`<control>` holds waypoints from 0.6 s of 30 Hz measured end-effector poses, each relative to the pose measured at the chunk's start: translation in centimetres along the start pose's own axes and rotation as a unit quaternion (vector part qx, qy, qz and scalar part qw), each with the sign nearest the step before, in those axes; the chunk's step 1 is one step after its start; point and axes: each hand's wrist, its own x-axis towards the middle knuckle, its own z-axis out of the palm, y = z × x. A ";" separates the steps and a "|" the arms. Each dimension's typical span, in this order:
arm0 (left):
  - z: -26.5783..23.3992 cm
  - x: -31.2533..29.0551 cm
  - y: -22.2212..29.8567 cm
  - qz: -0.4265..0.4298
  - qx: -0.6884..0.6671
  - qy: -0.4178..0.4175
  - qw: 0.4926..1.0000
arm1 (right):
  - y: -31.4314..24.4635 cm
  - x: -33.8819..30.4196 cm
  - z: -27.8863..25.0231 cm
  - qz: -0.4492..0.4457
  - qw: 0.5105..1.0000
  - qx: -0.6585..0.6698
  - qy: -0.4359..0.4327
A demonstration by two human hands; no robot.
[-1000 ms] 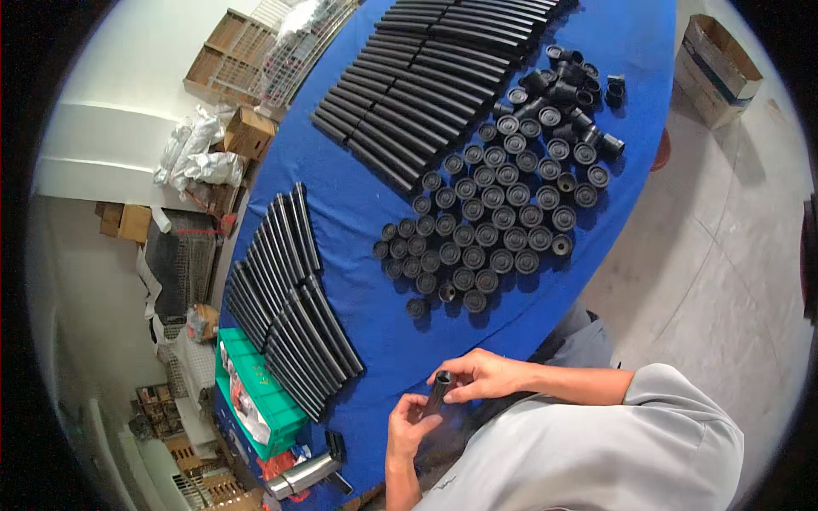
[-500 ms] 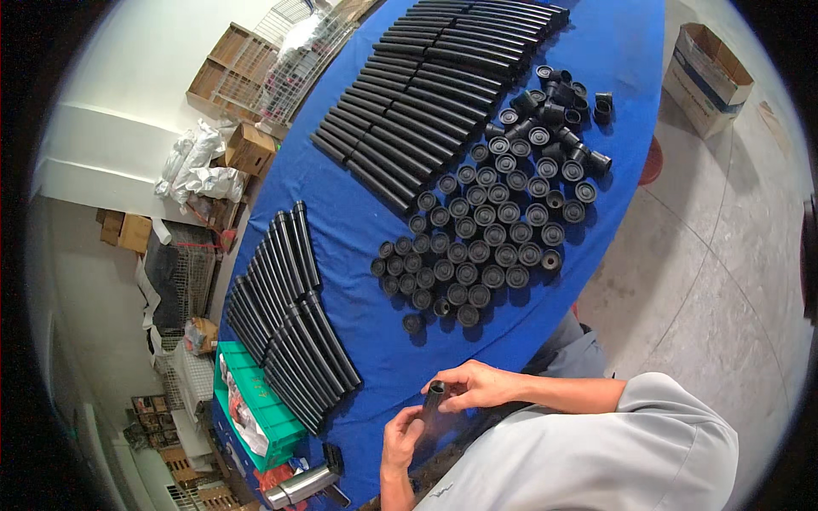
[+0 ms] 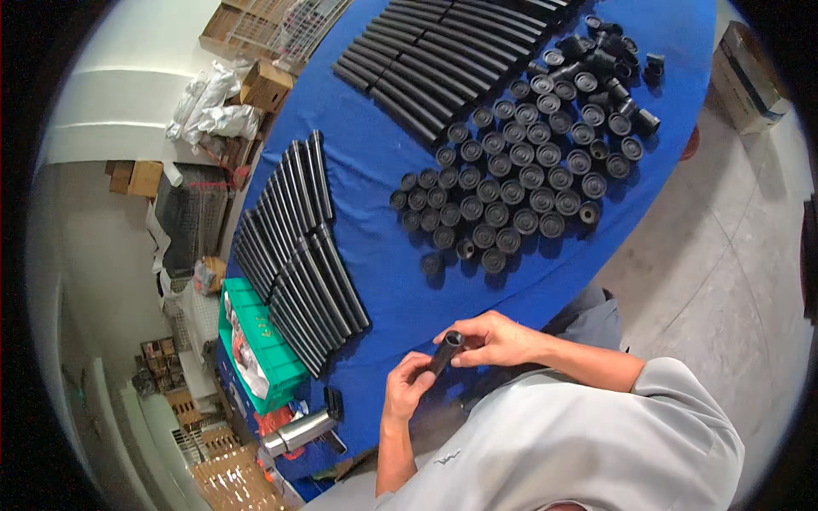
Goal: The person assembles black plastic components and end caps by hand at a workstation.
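Note:
Both my hands hold a black plastic tube, its open round end tilted up toward me. The fingers of my left hand wrap round its lower part. My right hand has thumb and fingers closed about the upper end, near the rim. The hands are at the near edge of a table with a blue cloth. Beyond them stands a large group of round black caps, mostly ringed face up. Long black tubes lie side by side in rows on the left.
More black tubes lie in rows at the far side. A green crate holding plastic-wrapped material sits at the left edge, near a silver and black tool. A cardboard box stands on the floor at right.
My view has shifted, so the table's things sit higher in the picture. The tube has tilted a little, its open end leaning rightward; both hands still hold it.

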 end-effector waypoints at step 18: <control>-0.2 0.0 -0.4 -0.093 -0.077 -0.055 0.991 | 0.9 0.1 0.1 -0.047 0.997 0.052 0.029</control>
